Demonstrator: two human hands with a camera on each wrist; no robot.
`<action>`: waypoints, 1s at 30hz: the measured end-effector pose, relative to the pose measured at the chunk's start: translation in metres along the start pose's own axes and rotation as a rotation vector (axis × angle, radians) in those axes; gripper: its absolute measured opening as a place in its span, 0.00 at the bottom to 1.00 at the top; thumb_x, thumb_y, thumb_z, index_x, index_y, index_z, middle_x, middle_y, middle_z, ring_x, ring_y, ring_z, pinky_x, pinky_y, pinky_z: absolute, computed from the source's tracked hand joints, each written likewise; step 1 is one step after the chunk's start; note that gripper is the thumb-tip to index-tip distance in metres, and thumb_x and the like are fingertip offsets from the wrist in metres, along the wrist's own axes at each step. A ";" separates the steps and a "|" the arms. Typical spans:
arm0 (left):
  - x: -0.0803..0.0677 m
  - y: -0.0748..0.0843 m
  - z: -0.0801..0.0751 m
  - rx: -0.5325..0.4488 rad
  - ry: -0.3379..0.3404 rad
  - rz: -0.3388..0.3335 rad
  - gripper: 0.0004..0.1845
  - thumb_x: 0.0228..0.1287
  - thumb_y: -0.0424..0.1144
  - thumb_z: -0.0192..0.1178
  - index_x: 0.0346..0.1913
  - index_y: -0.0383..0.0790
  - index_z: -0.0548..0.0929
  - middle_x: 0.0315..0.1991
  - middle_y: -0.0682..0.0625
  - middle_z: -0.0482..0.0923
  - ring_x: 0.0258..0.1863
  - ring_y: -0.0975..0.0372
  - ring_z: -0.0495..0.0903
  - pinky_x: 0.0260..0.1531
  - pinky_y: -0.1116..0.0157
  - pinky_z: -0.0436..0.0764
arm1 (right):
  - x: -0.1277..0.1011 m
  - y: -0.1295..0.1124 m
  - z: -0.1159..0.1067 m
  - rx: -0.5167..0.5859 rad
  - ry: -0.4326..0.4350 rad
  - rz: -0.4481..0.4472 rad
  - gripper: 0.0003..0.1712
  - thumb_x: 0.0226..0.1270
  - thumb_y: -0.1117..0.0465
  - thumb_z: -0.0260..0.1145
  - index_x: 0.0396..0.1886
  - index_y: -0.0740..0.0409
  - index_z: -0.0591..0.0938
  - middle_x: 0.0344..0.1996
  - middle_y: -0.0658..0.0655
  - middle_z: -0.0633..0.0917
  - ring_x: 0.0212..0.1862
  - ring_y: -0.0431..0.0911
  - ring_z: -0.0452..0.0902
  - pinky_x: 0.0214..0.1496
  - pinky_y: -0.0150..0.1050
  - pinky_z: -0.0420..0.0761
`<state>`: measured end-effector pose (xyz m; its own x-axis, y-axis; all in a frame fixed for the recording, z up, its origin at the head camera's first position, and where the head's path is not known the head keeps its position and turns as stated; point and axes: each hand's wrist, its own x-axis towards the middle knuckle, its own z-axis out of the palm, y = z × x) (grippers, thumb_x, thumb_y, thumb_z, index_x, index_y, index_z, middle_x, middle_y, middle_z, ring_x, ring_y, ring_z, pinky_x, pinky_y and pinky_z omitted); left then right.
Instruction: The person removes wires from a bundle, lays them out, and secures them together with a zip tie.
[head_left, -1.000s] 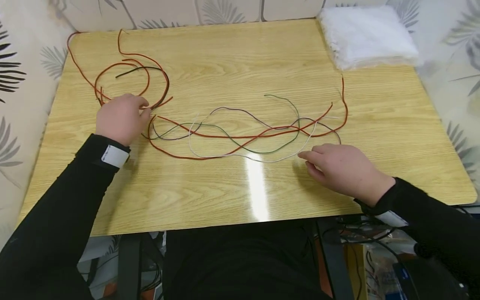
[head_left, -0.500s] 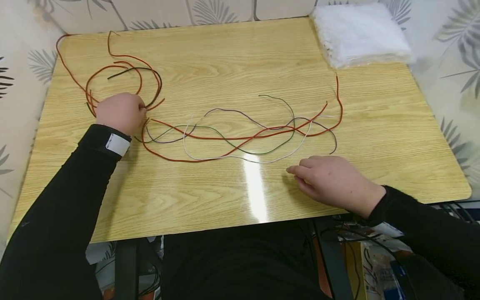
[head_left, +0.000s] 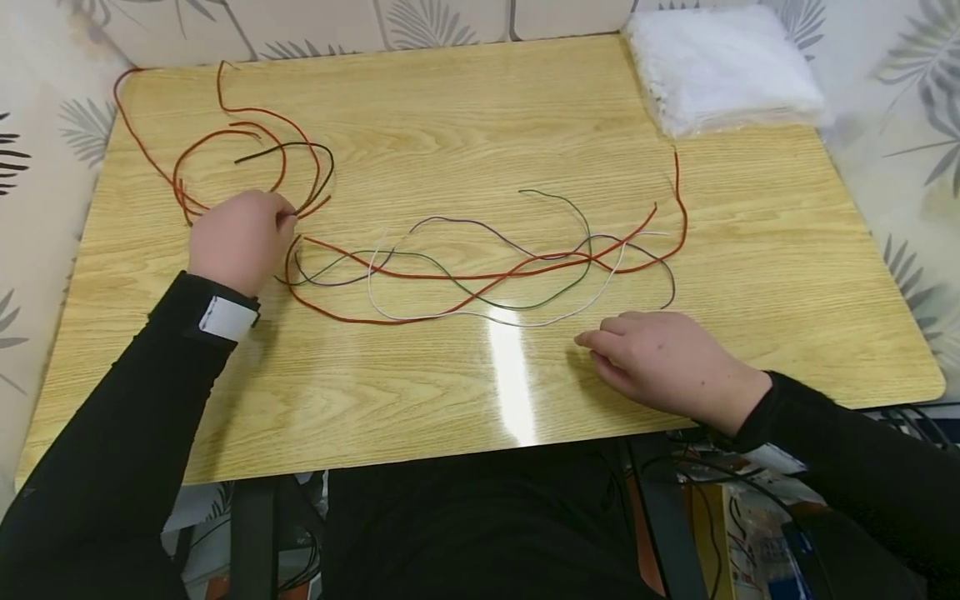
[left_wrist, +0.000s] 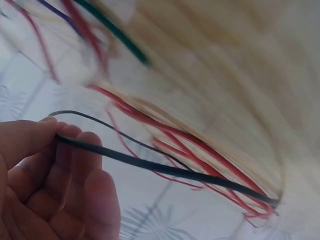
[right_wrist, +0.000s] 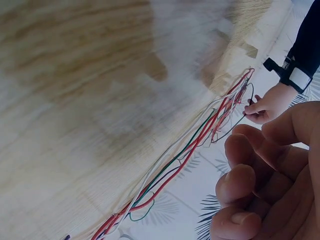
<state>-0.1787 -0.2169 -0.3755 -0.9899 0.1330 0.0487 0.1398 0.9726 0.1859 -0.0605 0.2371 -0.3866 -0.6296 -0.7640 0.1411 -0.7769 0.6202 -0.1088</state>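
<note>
My left hand (head_left: 238, 237) pinches a black wire (left_wrist: 150, 164) between thumb and index finger over the left of the table. That wire bends back from the fingertips in the left wrist view, its free end arching over the red wires in the head view. Beside the hand lie several loosely coiled red wires (head_left: 177, 171). My right hand (head_left: 671, 362) holds nothing, fingers loosely curled, low over the table's right front. Nearest it are a white wire (head_left: 525, 325) and the end of a purple wire (head_left: 671, 287). Red wires (head_left: 465, 277) and a green wire (head_left: 551, 298) cross mid-table.
A flat white plastic-wrapped pack (head_left: 723, 71) sits at the back right corner, overhanging the edge. The wooden table (head_left: 420, 392) meets a patterned wall at the back. Dark cables (head_left: 705, 500) hang below its front right edge.
The left hand has drawn the black wire to the right, and its part left of the hand no longer shows. The right hand has shifted slightly toward the front, uncovering the purple wire's end.
</note>
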 end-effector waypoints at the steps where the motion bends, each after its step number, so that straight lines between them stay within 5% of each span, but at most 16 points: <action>1: -0.004 0.005 0.000 -0.002 0.005 0.015 0.12 0.73 0.38 0.55 0.45 0.35 0.86 0.39 0.38 0.84 0.29 0.48 0.82 0.23 0.50 0.77 | 0.000 0.000 0.000 -0.001 0.001 0.000 0.13 0.59 0.62 0.71 0.44 0.58 0.86 0.27 0.50 0.83 0.25 0.41 0.77 0.24 0.39 0.76; 14: -0.043 0.076 0.008 -0.024 0.138 0.308 0.07 0.69 0.35 0.61 0.40 0.35 0.87 0.34 0.43 0.84 0.31 0.51 0.84 0.28 0.53 0.81 | 0.006 0.001 -0.003 0.009 0.017 -0.006 0.12 0.61 0.63 0.70 0.45 0.59 0.86 0.26 0.50 0.82 0.25 0.41 0.76 0.24 0.39 0.76; 20: -0.052 0.106 0.013 0.004 0.109 0.472 0.06 0.69 0.34 0.61 0.41 0.36 0.87 0.36 0.45 0.84 0.33 0.53 0.84 0.28 0.57 0.81 | 0.023 0.009 -0.011 0.004 0.075 0.001 0.12 0.62 0.63 0.67 0.45 0.59 0.85 0.25 0.51 0.80 0.21 0.41 0.73 0.20 0.37 0.72; 30: -0.066 0.129 0.023 0.051 0.088 0.720 0.03 0.66 0.28 0.61 0.40 0.37 0.83 0.37 0.48 0.81 0.34 0.54 0.80 0.30 0.59 0.78 | 0.071 0.029 -0.007 -0.042 0.006 0.034 0.22 0.67 0.61 0.66 0.59 0.59 0.79 0.48 0.59 0.78 0.39 0.49 0.78 0.29 0.41 0.79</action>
<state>-0.0959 -0.0957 -0.3770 -0.6470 0.7298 0.2208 0.7527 0.6575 0.0326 -0.1278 0.2024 -0.3726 -0.6559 -0.7410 0.1437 -0.7537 0.6532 -0.0719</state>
